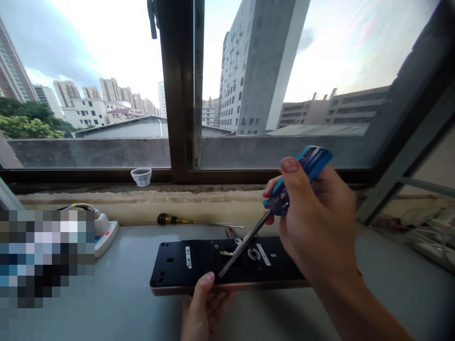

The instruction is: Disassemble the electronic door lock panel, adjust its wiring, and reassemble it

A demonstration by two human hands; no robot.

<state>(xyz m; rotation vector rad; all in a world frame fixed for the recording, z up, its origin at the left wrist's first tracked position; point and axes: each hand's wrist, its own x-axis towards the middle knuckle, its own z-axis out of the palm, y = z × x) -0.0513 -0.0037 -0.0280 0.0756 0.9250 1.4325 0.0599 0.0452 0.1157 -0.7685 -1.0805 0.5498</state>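
Black panel (243, 273) lay lengthwise, side to side, over the worktop (117, 293). Left hand (201, 308) pinched its near edge; right hand (316, 227) gripped the blue screwdriver (279, 206), shaft slanting over the panel, tip just beside the left thumb (205, 282).

Through the camera, I saw a work corner, like a small workshop: a grey table (128, 279) stood under a wide window (181, 118), with a black-and-yellow screwdriver (170, 219) and a power strip (108, 239) on it. Home or office, I could not tell.

screwdriver (261, 222): blue handle (313, 163), silver shaft (245, 242) | panel (177, 272): black, coppery edge (170, 290) | labels (188, 257): white | other screwdriver (181, 220): black-and-yellow bands
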